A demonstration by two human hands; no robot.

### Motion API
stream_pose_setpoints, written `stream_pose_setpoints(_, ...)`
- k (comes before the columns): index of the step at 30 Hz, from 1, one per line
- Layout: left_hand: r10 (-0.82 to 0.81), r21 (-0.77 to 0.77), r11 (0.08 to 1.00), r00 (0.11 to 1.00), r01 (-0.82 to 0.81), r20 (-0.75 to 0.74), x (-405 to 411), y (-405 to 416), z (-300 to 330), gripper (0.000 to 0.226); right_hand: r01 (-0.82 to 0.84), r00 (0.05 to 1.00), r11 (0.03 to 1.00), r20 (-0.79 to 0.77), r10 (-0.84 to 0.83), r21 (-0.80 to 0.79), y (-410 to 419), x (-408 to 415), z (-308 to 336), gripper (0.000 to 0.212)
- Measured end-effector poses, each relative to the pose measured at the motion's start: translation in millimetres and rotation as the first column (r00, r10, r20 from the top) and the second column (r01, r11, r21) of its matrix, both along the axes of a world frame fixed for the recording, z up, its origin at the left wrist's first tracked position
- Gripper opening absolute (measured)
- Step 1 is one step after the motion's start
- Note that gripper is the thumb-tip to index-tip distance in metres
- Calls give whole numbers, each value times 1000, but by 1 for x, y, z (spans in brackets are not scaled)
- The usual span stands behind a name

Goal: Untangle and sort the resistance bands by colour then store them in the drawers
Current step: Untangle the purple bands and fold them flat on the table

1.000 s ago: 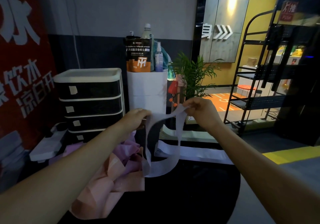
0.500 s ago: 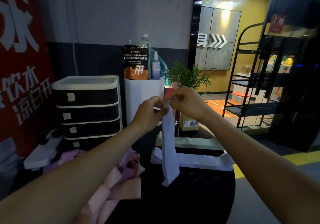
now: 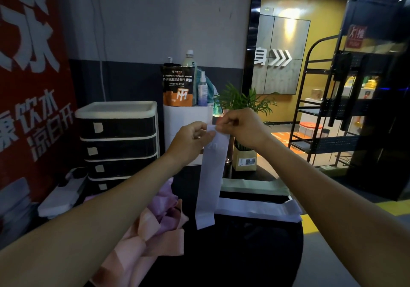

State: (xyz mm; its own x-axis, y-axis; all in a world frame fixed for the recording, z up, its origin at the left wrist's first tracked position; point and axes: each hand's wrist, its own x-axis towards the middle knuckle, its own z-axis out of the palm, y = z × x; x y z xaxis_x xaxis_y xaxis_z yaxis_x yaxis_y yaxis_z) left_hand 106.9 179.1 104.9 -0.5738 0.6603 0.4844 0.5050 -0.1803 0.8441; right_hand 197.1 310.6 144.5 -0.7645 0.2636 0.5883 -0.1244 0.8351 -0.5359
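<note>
Hands meet over a dark round surface (image 3: 255, 253) in the one head view I have: the left hand (image 3: 192, 141) and the right hand (image 3: 240, 127) both pinch the top edge of a pale lavender band (image 3: 210, 176), fingers curled on it, so that it hangs straight down, flattened and doubled, its lower end free just above the surface. I read this as the untangling of that single band being done, with the sorting step now in hand. Behind the hanging strip, flat on the surface, lie a stack of white-lavender bands (image 3: 261, 209) and, farther back, a stack of pale green bands (image 3: 255, 187), each neatly laid. To the left sits a rumpled heap of pink and purple bands (image 3: 155, 227), not yet sorted, spilling over the near edge. The drawer unit (image 3: 117, 140) stands at back left, its four dark drawers closed as far as I can tell, each with a small pale label I cannot read. From my seat, the next move calls for lowering the held band onto the matching lavender stack, edges aligned, without dragging the stacks beneath; then a return to the heap. Storage in the drawers looks some way off.
</note>
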Motion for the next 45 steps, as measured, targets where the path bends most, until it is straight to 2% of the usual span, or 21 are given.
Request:
stream_pose_setpoints(3, 32, 16, 999, 997, -31, -70, 1, -1, 5, 10, 6, 1000, 1000, 11, -6, 19, -1, 2, 0, 6)
stream_pose_setpoints(6, 58, 19, 998, 992, -57, -112, 1, -1, 9, 15, -35, 999, 995, -7, 35, -97, -2, 9, 0, 3)
stream_pose_setpoints(8, 45, -3, 999, 993, -46, -105, 3, -2, 5, 17, -37, 999, 985, -19, 35, -169, -2, 14, -3, 9)
stream_pose_setpoints(12, -26, -50, 998, 998, 23, -61, 10, 1, -4, 14, -31, 999, 984, 12, 34, -176, -4, 23, -10, 11)
stream_pose_setpoints(16, -21, 18, 1000, 999, 22, -31, 17, 2, 3, 12, -47, 999, 968, -18, 44, -248, -7, 33, -12, 14)
stream_pose_setpoints(20, -64, 99, 994, 992, 53, 112, 23, 4, 19, 15, -70, 974, 915, 171, 149, -398, -2, 37, -35, 28)
stream_pose_setpoints(22, -74, 125, 991, 983, 53, 167, 24, 5, 23, 15, -26, 949, 933, 284, 136, -359, 1, 35, -50, 34)
stream_pose_setpoints(26, -56, 184, 983, 960, 4, 275, 19, 1, 19, 14, 40, 920, 955, 383, 80, -294, 11, 33, -75, 33)
stream_pose_setpoints(32, 82, 218, 956, 891, -197, 446, -4, -9, 4, 16, 18, 842, 994, 538, 45, -111, 31, 47, -92, 35)
stream_pose_setpoints(35, 132, 189, 945, 840, -267, 527, -10, -7, -13, 17, 56, 821, 998, 571, -30, -27, 40, 58, -100, 19)
stream_pose_setpoints(38, 234, 115, 918, 754, -379, 613, -12, -1, -33, 19, 86, 794, 996, 602, -84, 26, 52, 68, -110, 26)
stream_pose_setpoints(41, 299, 56, 895, 688, -443, 661, -16, 4, -51, 25, 162, 766, 987, 631, -119, -12, 71, 81, -126, 36)
stream_pose_setpoints(43, 338, 19, 883, 662, -470, 669, -21, 9, -61, 23, 249, 770, 964, 624, -137, -96, 88, 91, -138, 27)
stream_pose_setpoints(45, 356, 1, 877, 652, -480, 670, -27, 18, -72, 8, 353, 806, 888, 577, -130, -294, 104, 100, -147, 13)
